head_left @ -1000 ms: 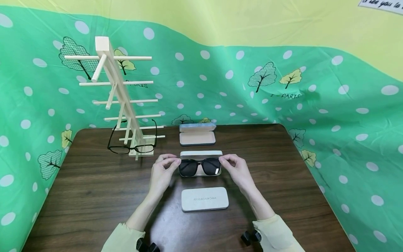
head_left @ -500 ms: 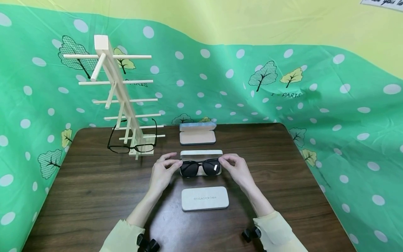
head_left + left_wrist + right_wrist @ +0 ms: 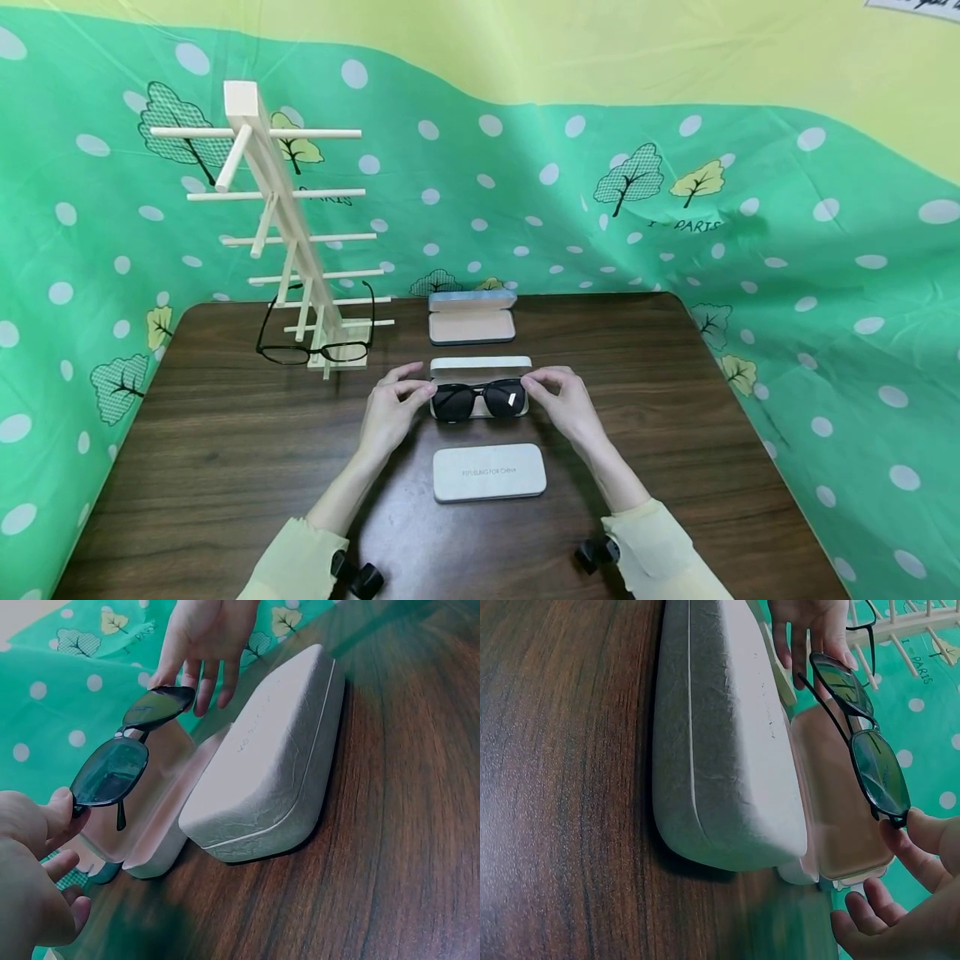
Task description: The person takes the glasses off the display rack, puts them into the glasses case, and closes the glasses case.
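While you pinch the sunglasses [image 3: 478, 398] at each end, left hand [image 3: 390, 412] and right hand [image 3: 566, 404] by fingertip only, they hover just above the open case [image 3: 480, 367].

Risks: a loosened pinch likely drops the frame, lenses striking the case rim; uneven lowering may leave a folded arm caught under the lid.

Containers: open case, pale lining, nothing inside as far as shows. Second open case [image 3: 471, 317], farther back, appears empty. Closed case [image 3: 489, 472], nearest you on the surface [image 3: 225, 450]; contents hidden.
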### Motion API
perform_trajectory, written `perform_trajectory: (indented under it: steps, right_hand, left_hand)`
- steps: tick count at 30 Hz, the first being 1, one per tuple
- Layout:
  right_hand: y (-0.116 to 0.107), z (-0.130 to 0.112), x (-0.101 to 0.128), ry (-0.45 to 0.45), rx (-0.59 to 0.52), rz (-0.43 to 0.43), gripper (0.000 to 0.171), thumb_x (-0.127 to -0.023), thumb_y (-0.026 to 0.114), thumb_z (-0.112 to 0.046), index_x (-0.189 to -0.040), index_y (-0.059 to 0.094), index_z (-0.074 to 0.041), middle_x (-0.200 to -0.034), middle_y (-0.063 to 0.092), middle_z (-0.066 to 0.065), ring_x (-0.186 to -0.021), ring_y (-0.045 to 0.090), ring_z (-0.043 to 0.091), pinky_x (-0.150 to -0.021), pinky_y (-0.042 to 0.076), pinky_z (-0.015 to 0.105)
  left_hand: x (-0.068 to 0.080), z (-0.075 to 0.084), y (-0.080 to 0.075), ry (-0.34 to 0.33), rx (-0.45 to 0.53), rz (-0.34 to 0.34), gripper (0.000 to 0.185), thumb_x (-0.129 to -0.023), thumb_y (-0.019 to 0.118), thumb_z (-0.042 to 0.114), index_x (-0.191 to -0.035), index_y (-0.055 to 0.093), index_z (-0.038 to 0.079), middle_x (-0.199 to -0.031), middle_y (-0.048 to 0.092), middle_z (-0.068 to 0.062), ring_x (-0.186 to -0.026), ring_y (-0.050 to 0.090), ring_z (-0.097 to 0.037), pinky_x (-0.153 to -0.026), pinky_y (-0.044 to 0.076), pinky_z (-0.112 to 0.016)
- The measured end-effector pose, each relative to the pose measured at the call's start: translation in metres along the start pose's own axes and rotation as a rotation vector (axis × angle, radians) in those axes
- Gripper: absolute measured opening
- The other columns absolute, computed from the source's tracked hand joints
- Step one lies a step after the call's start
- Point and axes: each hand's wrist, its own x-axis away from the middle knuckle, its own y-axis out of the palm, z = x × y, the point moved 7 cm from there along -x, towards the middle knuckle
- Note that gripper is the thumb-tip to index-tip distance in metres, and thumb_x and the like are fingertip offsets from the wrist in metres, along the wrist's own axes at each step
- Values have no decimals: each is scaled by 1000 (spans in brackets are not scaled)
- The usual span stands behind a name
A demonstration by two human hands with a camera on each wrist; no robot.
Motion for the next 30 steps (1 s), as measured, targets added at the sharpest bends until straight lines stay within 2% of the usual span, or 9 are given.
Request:
perform_trajectory:
  steps: [13, 24, 30]
  right_hand:
    - [3, 9, -9, 36, 5, -26, 23, -98, 71, -22, -110, 77, -3, -142, 60, 19, -140, 50, 37, -122, 32, 57]
    - [5, 11, -17, 9, 29, -43, 22, -98, 70, -19, -109, 77, -1, -137, 64, 20, -136, 53, 37, -120, 37, 55]
    - [4, 10, -19, 9, 27, -49, 22, -98, 70, -16, -109, 77, 2, -140, 62, 22, -138, 52, 39, -120, 36, 55]
  left_hand:
    - [-6, -6, 5, 4, -29, -14, 18, -94, 74, 18, -104, 81, 4, -145, 63, -8, -143, 48, -36, -120, 34, -53]
    - [-10, -11, 7, 1, -48, -27, 19, -95, 73, 19, -105, 81, 4, -144, 63, -9, -142, 48, -37, -119, 35, -54]
    - [-14, -11, 8, 4, -60, -29, 20, -96, 72, 20, -104, 81, 4, -142, 64, -10, -140, 49, -37, -118, 36, -53]
